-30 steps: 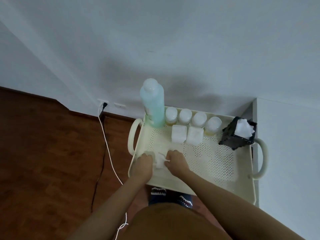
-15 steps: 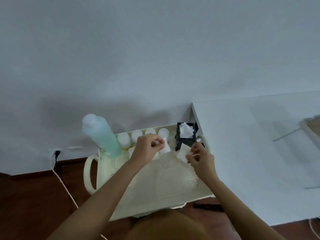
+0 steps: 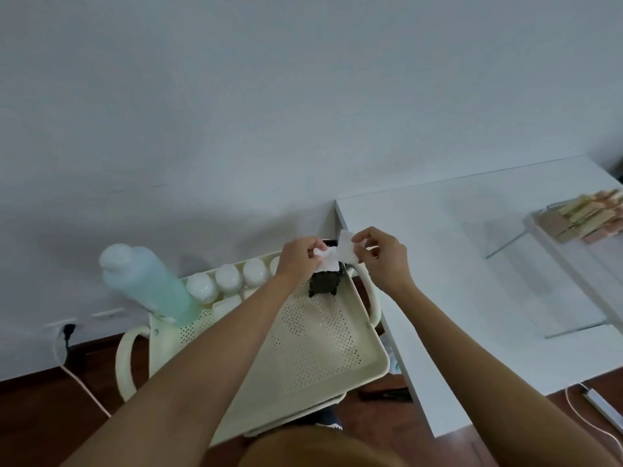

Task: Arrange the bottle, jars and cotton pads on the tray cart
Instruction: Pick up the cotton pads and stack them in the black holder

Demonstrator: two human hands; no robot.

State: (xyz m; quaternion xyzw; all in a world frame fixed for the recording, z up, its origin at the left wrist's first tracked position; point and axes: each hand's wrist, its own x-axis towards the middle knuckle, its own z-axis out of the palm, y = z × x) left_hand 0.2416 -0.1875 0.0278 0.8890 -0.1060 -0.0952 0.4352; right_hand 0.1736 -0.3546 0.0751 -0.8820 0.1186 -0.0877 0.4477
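A cream perforated tray cart (image 3: 313, 345) stands against the wall. A tall pale green bottle (image 3: 148, 284) stands at its back left corner, with a row of white-lidded jars (image 3: 229, 279) beside it. A black holder (image 3: 325, 283) sits at the back right of the tray. Above that holder my left hand (image 3: 300, 259) pinches a white cotton pad (image 3: 328, 261), and my right hand (image 3: 382, 257) pinches a second cotton pad (image 3: 347, 251). The two pads touch or overlap. White pad blocks (image 3: 227, 303) lie in front of the jars, partly hidden by my left arm.
A white table (image 3: 472, 281) adjoins the cart on the right, with a clear stand (image 3: 553, 261) carrying beige items (image 3: 586, 220). A wall socket with a plug (image 3: 69, 330) and a white cable (image 3: 84, 385) are at the left. A power strip (image 3: 603, 404) lies on the wooden floor.
Both hands rose from the tray's front edge to above the black holder at the back right, each with a cotton pad. The camera view swung up and to the right.
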